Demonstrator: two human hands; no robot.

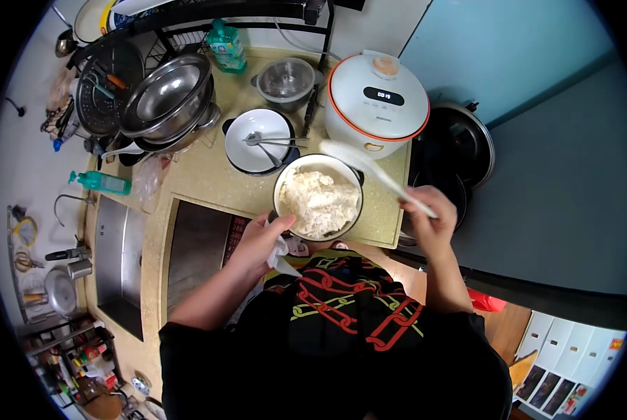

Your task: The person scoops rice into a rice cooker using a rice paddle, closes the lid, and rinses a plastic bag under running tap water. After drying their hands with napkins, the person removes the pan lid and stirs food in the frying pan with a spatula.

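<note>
A pot with a white inside and dark rim holds a heap of pale, lumpy food that looks like rice. My left hand grips the pot's near left side, thumb at the rim, with a white cloth under the fingers. In my right hand is the handle of a white paddle, closed fingers around it. The paddle slants up and left, its wide end above the pot's far edge, apart from the food.
A white rice cooker with its lid down stands behind the pot. A bowl with spoons and a lidded bowl stand at the back left. Metal bowls, a soap bottle and a sink lie further left.
</note>
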